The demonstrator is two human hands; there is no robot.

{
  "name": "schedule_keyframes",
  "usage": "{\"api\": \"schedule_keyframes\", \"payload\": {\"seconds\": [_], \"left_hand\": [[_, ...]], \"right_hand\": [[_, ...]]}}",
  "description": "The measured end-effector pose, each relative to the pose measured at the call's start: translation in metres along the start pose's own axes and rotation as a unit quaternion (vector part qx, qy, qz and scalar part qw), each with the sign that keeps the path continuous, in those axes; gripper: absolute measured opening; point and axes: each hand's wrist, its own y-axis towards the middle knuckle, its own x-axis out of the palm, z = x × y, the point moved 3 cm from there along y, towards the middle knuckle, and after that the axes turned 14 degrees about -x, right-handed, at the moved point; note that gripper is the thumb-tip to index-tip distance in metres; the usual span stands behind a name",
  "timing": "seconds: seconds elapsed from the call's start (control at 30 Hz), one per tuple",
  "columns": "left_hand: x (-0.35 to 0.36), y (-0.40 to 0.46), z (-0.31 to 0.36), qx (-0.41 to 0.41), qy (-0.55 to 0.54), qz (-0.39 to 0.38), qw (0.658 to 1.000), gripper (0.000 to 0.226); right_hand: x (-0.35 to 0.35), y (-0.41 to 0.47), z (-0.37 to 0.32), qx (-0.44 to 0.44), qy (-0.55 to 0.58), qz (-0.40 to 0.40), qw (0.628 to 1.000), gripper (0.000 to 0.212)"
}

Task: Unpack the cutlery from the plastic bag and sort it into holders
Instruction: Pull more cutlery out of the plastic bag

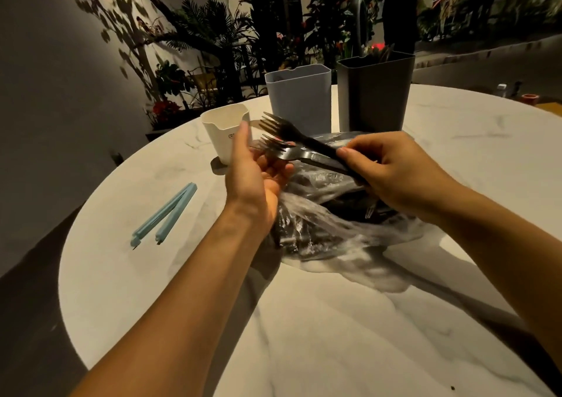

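Note:
A clear plastic bag (328,232) full of dark cutlery lies in the middle of the round white table (304,320). My right hand (392,174) grips the handles of two black forks (286,136) just above the bag, tines pointing left. My left hand (255,171) is open, palm up, beside the fork tines, fingers relaxed. Three holders stand behind: a short white one (223,129), a light grey one (299,98) and a taller dark grey one (375,92).
A light blue bag clip (165,214) lies open on the table at the left. Plants and a wall stand beyond the table's far edge. Small items sit at the far right (530,98).

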Motion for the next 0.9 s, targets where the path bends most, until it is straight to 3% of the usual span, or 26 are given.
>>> {"api": "schedule_keyframes", "payload": {"seconds": [0.13, 0.23, 0.4, 0.5, 0.6, 0.67, 0.9], "left_hand": [[0.016, -0.008, -0.013, -0.004, 0.141, -0.071, 0.987, 0.022], [0.018, -0.014, -0.016, -0.018, 0.145, -0.097, 0.984, 0.028], [0.016, -0.019, -0.02, -0.072, 0.134, -0.111, 0.982, 0.031], [0.018, -0.02, -0.02, -0.081, 0.108, -0.121, 0.983, 0.028], [0.021, -0.02, -0.021, -0.096, 0.099, -0.147, 0.98, 0.026], [0.024, -0.02, -0.024, -0.104, 0.104, -0.157, 0.977, 0.026], [0.033, -0.025, -0.033, -0.12, 0.14, -0.218, 0.958, 0.031]], "right_hand": [[0.007, -0.002, -0.004, -0.031, -0.012, 0.004, 0.999, 0.016], [0.013, -0.005, -0.004, -0.003, 0.055, -0.073, 0.996, 0.017], [0.006, -0.006, -0.001, 0.009, 0.02, -0.138, 0.99, 0.023], [-0.003, -0.005, -0.005, -0.003, 0.007, -0.106, 0.994, 0.022], [-0.013, 0.001, -0.006, -0.042, -0.017, -0.006, 0.999, 0.021], [-0.014, 0.006, -0.002, -0.032, 0.036, 0.053, 0.997, 0.018], [0.009, 0.009, 0.002, 0.044, 0.157, 0.052, 0.985, 0.012]]}}
